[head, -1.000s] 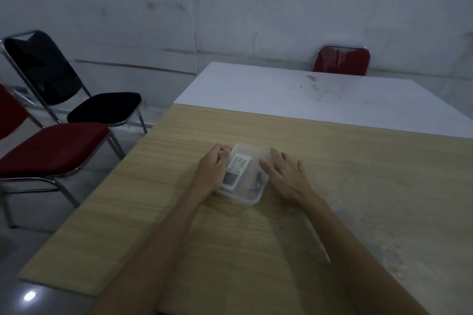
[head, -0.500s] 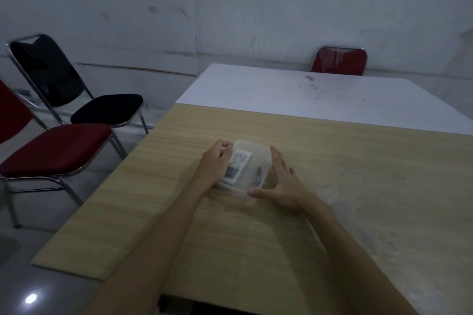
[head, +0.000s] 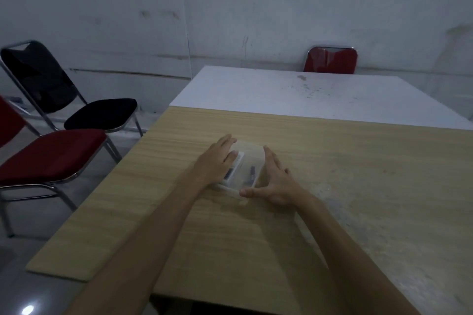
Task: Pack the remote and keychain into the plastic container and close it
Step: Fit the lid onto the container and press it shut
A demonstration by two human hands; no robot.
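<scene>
Presently: clear plastic container (head: 245, 163) on wooden table (head: 332, 186), lid on | remote (head: 234, 170) and dark keychain (head: 251, 174) inside, blurred | left hand (head: 215, 161) flat on lid, fingers extended, hiding remote's left part | right hand (head: 277, 184) spread against right side, thumb at near corner.

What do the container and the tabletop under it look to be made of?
Plastic container: clear, slightly frosted plastic; the remote and a dark item show through it. Wooden table: pale wood-grain, matte, likely laminate or veneer; straight printed-looking streaks, thin edge.
</scene>
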